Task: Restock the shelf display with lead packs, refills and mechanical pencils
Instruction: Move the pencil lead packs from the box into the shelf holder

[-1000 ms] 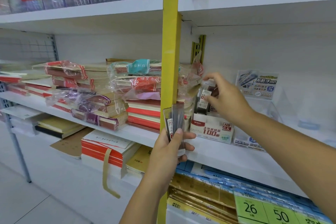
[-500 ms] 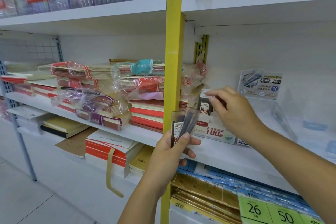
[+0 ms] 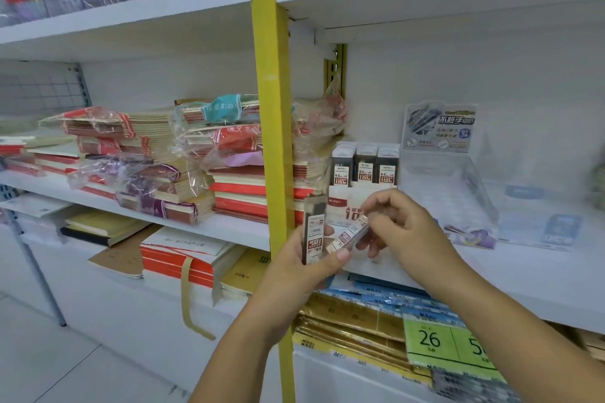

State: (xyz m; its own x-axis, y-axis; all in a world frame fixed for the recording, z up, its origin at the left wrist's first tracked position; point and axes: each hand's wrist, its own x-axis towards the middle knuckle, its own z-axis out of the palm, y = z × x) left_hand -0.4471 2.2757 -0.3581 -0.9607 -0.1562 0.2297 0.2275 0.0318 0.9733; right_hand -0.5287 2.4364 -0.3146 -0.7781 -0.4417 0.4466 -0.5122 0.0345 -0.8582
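- Right hand: thumb and fingertips curled, pinching the upper end of a tilted lead pack. The pack's lower end lies at the left thumb.
- Left hand: fingers wrapped round an upright lead pack, thumb pressed across the front. Whether this grip holds more than one pack — cannot tell.
- Both packs are in the air, close together, just in front of the shelf edge and just right of the yellow upright.
- Room: the upright bounds the left side, close to the left hand. White shelf board shows to the right of the right hand. The upper shelf is well above both hands.
- Display box, white with red print, stands on the shelf directly behind the hands. Three rows of stocked lead packs stand upright in it, side by side, labels forward.
- Clear tray sits just beside the box on its right, backed by a printed card. Its contents are blurred — too unclear to identify.
- Left of the upright: wrapped notebook stacks, up against the post.
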